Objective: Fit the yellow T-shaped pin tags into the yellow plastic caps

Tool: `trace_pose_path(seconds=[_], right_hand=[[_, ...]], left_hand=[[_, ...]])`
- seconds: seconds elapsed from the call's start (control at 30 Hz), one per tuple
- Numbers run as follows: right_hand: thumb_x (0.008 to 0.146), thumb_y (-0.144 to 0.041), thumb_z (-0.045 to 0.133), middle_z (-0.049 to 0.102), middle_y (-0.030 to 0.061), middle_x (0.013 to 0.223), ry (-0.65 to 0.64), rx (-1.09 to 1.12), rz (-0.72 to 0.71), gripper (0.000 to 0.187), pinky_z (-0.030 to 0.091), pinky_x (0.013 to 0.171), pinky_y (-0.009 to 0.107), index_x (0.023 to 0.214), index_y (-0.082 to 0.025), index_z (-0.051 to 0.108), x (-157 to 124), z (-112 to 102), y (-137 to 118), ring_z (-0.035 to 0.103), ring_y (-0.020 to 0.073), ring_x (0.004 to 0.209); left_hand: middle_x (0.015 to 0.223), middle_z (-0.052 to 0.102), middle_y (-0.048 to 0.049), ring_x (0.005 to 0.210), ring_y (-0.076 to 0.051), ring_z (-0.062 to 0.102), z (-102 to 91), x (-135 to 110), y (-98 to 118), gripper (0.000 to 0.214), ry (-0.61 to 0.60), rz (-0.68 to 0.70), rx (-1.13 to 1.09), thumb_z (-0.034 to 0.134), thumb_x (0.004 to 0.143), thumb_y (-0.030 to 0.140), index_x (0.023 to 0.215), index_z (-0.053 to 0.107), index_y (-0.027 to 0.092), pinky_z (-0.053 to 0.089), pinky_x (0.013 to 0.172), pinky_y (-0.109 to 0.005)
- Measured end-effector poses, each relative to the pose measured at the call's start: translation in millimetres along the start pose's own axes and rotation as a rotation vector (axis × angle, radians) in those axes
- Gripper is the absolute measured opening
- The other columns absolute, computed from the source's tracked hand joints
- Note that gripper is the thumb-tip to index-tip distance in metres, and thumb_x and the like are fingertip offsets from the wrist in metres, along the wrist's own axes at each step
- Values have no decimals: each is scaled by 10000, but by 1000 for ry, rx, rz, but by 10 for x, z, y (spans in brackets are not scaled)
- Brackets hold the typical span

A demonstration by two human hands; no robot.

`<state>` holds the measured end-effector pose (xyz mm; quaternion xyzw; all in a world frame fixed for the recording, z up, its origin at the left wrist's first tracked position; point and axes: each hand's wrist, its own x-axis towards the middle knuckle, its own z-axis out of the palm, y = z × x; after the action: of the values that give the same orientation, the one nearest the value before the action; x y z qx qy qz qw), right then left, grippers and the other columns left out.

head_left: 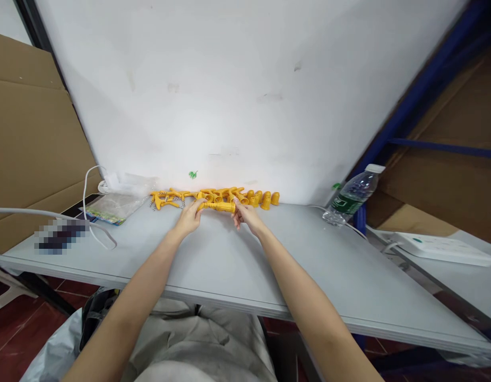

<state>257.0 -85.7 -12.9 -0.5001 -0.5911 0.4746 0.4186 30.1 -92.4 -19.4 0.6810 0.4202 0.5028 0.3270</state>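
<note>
A yellow plastic rod-like piece (218, 206) with a ridged, wider right part lies level between my two hands, just above the tabletop. My left hand (188, 217) is closed around its left end. The right end is pinched by my right hand (246, 213), its other fingers curled below. Right behind my hands runs a row of yellow plastic parts. Branched yellow pieces (164, 201) with metal coils or chains on them are at the left. Yellow cup-shaped caps (266, 200) stand at the right end of the row.
The grey table (309, 265) meets a white panel (245, 95) behind the parts. To the left are a clear plastic bag (118, 204), a white cable (85, 196) and a blurred-out dark item (62, 235). A tilted water bottle (352, 196) and a white power strip (444, 248) are right.
</note>
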Motion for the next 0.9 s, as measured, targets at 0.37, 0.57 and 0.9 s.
trace_pose_path(seconds=[0.37, 0.57, 0.9], right_hand=[[703, -628, 725, 733, 90, 908, -54, -44, -177, 582, 576, 710, 373, 1069, -182, 644, -26, -57, 49, 692, 187, 643], [728, -755, 601, 612, 40, 515, 19, 23, -99, 563, 540, 507, 329, 679, -194, 593, -27, 24, -26, 539, 145, 407], [819, -812, 356, 588, 62, 499, 87, -70, 52, 705, 467, 417, 325, 790, -181, 669, 4, 21, -28, 493, 148, 356]], left_hand=[[1035, 645, -73, 1104, -276, 549, -2, -7, -15, 276, 34, -5, 17, 605, 781, 91, 991, 687, 251, 331, 1108, -416], [1007, 633, -81, 1074, -276, 551, 8, -23, 2, 296, 15, -5, -1, 623, 787, 118, 1044, 688, 248, 332, 1105, -422], [987, 625, -77, 971, -255, 574, 50, -28, 7, 336, -5, 35, 75, 609, 786, 98, 1081, 687, 240, 378, 1050, -383]])
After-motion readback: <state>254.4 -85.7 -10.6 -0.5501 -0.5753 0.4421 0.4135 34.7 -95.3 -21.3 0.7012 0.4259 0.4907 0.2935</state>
